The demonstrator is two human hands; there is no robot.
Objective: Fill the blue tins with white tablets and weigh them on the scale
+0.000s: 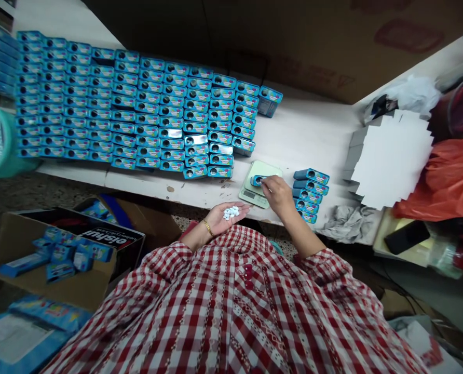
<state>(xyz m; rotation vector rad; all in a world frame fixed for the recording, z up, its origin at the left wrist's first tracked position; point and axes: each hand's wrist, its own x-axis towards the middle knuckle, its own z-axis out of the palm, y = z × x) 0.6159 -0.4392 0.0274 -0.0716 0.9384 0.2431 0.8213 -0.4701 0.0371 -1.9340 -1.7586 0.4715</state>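
My left hand (226, 217) is palm up at the table's front edge, fingers stretched out, with a small heap of white pellets (231, 212) lying on it. A pale green scale (261, 200) stands on the table in front of me, with one small blue tin (257, 180) on its plate. Over that tin's right end is my right hand (277, 193), its fingers pinched together at the tin's opening. Whatever is between those fingertips is too small to make out.
Rows of blue tins (148, 108) cover the table's left and middle. Several more tins (311, 188) stand right of the scale, near crumpled paper (348, 223) and stacked white cards (397, 158). A large cardboard box (294, 47) is behind; a turquoise tub (11, 140) stands far left.
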